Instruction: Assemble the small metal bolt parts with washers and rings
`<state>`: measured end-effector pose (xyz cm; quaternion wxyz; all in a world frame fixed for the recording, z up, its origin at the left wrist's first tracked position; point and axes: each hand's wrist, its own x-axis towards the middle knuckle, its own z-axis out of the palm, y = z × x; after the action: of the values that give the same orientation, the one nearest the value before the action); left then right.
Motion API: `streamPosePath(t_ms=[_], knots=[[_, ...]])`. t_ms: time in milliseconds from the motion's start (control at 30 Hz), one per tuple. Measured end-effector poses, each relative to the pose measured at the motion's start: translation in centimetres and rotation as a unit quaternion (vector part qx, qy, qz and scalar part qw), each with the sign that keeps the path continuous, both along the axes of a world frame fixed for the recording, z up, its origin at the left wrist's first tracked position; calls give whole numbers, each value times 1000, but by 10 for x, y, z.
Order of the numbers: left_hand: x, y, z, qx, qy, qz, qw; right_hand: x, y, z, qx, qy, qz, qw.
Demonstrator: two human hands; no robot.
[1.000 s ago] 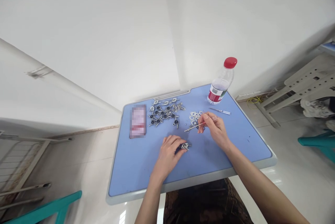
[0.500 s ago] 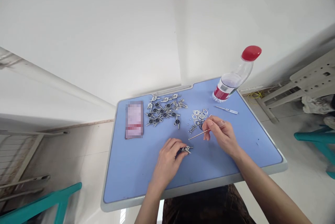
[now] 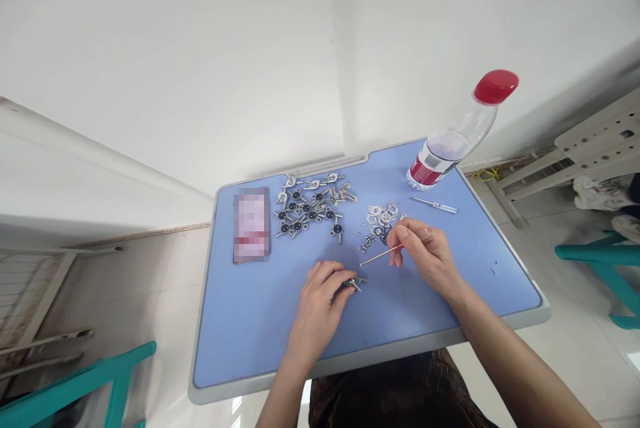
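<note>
One smooth blue tabletop [image 3: 240, 328] is spread below: metal fitting [image 3: 357, 283] pinched by left fingers [image 3: 340, 278], slender rod [image 3: 379, 257] by right fingers [image 3: 406, 238].

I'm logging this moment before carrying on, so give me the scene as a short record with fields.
Surface: blue table
Left grip: pinches a small metal fitting at the tabletop
Right grip: holds a thin rod, tip apart from the fitting
Near right grip: loose metal plates, small balls
Beyond left grip: cluster of black-disc fittings
Left side: flat pixelated item
Far right: upright red-capped bottle; slim tool lying nearby
Unclear: whether anything sits on the rod's tip
</note>
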<state>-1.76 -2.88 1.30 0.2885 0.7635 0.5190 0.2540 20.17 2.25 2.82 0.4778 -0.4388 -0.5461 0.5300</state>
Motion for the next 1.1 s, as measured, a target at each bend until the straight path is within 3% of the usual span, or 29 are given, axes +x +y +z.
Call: streamPosePath(t_ms=[200,333,500,900,1100], knots=[[2,-5,-3,22,25,16,999,-3,3,1,-27,23,-15,999],[5,-9,-5,28,28,21,999,-10,7,-2,-154,142,-15,978],[9,-13,-6,31,-3,29,999,-20,7,-8,-283,211,65,933],[15,-24,-14,27,10,84,996,-20,4,-13,-325,161,167,917],[16,-21,-12,25,5,86,996,-20,3,-13,-316,156,178,919]])
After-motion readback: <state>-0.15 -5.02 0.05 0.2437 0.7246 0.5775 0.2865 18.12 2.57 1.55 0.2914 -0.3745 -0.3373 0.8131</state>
